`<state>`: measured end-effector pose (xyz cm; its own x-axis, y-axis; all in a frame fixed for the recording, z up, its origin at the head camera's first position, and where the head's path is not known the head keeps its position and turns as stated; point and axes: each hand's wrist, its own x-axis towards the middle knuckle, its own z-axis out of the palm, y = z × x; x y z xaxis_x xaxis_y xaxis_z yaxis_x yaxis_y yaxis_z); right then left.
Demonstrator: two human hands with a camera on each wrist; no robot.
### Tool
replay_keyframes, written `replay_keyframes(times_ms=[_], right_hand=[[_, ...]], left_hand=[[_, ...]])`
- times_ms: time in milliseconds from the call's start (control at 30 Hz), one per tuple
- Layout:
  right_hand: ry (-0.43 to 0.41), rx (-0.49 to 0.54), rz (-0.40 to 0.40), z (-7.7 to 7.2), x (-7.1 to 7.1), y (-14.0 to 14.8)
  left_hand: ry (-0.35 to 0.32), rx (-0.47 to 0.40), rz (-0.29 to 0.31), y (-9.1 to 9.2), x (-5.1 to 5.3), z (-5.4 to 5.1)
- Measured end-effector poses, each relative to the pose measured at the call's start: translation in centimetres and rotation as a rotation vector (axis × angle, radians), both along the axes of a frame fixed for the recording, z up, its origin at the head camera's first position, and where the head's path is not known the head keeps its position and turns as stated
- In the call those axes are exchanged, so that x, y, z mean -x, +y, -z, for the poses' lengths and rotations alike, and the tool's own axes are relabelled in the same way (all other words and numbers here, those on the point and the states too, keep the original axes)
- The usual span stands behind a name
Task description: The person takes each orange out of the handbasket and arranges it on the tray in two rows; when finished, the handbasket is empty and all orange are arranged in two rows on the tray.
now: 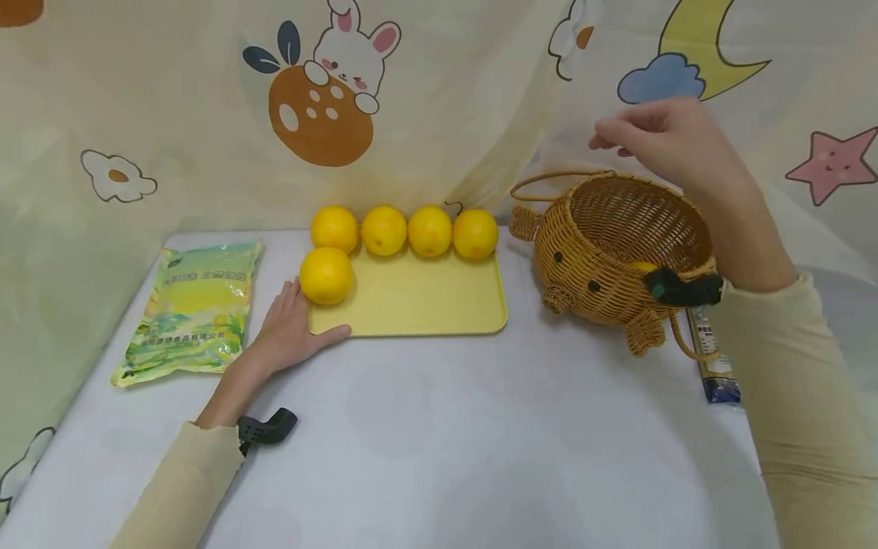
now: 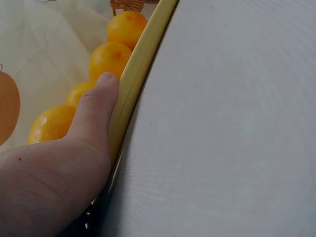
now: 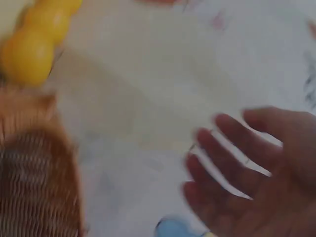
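A yellow tray lies on the table with several oranges on it, in a row along its back edge and one in front at the left. At the tray's left front corner rests my left hand, fingers straight along the side and thumb at the front edge. In the left wrist view that thumb lies against the tray rim. My right hand hovers above a pig-shaped wicker basket, fingers loosely bent and holding nothing. Something yellow shows inside the basket, mostly hidden behind the wrist camera.
A green and yellow plastic packet lies left of the tray. Right of the basket, a blue and white package is partly covered by my right arm. A printed cloth hangs behind the table.
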<state>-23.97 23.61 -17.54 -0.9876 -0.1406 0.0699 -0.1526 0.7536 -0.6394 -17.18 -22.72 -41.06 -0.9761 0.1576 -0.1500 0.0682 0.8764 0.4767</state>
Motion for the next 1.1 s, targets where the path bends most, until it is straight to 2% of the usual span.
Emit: replay_keyframes(times_ms=[100, 133, 200, 300, 433, 567, 667, 833, 1000, 1100], right_hand=[[-0.248, -0.346, -0.205, -0.7, 4.3, 2.3], [-0.337, -0.421, -0.276, -0.4, 5.5, 3.0], [-0.480, -0.521, -0.394, 0.4, 7.4, 3.8], [-0.610, -0.582, -0.473, 1.8, 9.6, 4.4], [-0.782, -0.483, -0.495, 4.1, 11.6, 4.4], [-0.955, -0.357, -0.501, 6.4, 12.6, 4.6], [-1.024, -0.317, -0.534, 7.8, 12.8, 4.9], [-1.134, -0.200, -0.546, 9.7, 13.0, 5.1], [-1.221, -0.146, -0.567, 10.7, 13.3, 4.7], [-1.235, -0.156, -0.550, 11.1, 13.3, 4.5]], left_hand=[[-0.003, 0.003, -0.001, -0.1, 0.1, -0.4], [-0.008, 0.006, 0.000, -0.1, 0.1, -0.4], [-0.009, 0.010, 0.001, -0.2, 0.0, -0.5], [0.003, 0.008, 0.006, -0.2, 0.1, -0.6], [0.015, 0.003, 0.005, -0.3, 0.1, -0.5], [0.006, -0.007, 0.003, -0.2, 0.0, -0.3], [0.004, -0.009, 0.004, 0.0, -0.1, -0.1], [-0.002, -0.009, 0.008, 0.2, -0.1, -0.1], [0.001, -0.007, 0.007, 0.2, -0.1, -0.3], [-0.006, -0.011, 0.003, 0.1, -0.1, -0.2]])
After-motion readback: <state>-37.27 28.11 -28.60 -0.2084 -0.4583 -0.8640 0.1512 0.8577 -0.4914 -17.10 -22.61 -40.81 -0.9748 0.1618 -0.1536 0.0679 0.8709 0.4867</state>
